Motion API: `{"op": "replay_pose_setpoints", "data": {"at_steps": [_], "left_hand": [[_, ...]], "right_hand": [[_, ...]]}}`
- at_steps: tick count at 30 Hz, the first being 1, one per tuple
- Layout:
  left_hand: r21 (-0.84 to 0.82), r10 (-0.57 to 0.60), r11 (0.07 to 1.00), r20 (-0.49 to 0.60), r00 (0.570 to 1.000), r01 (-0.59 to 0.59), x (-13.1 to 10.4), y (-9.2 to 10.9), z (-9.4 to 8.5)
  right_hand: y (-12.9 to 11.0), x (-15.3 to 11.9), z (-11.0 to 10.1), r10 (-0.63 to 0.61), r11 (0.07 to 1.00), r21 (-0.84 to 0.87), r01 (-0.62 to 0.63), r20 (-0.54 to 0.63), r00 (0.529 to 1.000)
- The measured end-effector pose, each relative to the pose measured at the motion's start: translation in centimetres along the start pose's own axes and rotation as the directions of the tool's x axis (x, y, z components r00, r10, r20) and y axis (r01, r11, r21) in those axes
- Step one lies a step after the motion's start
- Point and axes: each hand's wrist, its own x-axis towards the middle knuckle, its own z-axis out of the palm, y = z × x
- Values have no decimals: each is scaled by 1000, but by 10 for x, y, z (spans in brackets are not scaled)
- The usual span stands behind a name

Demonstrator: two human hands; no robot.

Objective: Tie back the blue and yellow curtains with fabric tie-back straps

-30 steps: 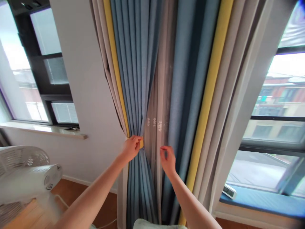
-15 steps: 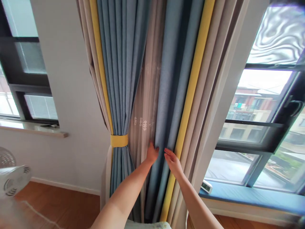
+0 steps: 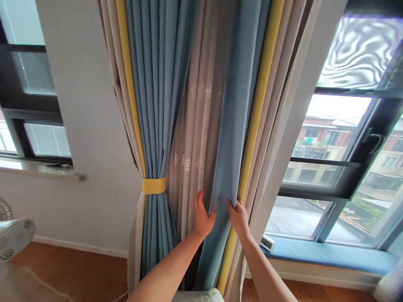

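A loose curtain, blue with a yellow stripe and a beige outer part, hangs in the middle. My right hand is closed on a fold of its blue cloth, thumb and fingers pinching the fold's right edge. Beside the left edge of that fold is my left hand, its thumb and fingers spread apart; it grips no cloth that I can see. Behind it hangs a sheer curtain with white embroidery. To the left, a second blue curtain is gathered by a yellow tieback.
A window stands on the right above a blue sill cushion with a small digital clock. Another window is at left. A white fan stands at lower left on the wooden floor. Patterned cloth shows at the bottom.
My right hand has closed on the blue fold and drawn it rightward, flattening the cloth. My left hand has opened wider, baring more sheer curtain. The view has shifted slightly.
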Motion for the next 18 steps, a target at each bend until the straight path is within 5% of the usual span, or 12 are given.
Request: {"op": "replay_pose_setpoints", "data": {"at_steps": [2,5,8,10,12,15,18], "left_hand": [[-90,-126,989,-58,990,120,7,1,-2],[-176,-184,967,30,982,186,14,11,-1],[-184,-186,961,129,974,208,15,21,1],[-163,-261,943,176,949,290,18,20,-1],[-136,-378,902,212,901,410,24,12,-5],[-98,-484,853,220,847,513,35,-6,-16],[-69,-476,866,193,858,496,41,-20,-29]], "right_hand": [[0,-6,-2,-21,1000,-18,21,-20,1000],[-3,-19,2,35,999,41,-36,15,999],[-4,-30,11,-13,989,144,-20,227,974],[-4,-35,15,-57,985,172,-19,425,903],[-2,-38,15,-60,989,147,-11,471,880],[0,-38,12,-52,997,58,43,156,986],[4,-29,11,-82,996,-47,75,-153,985]]}}
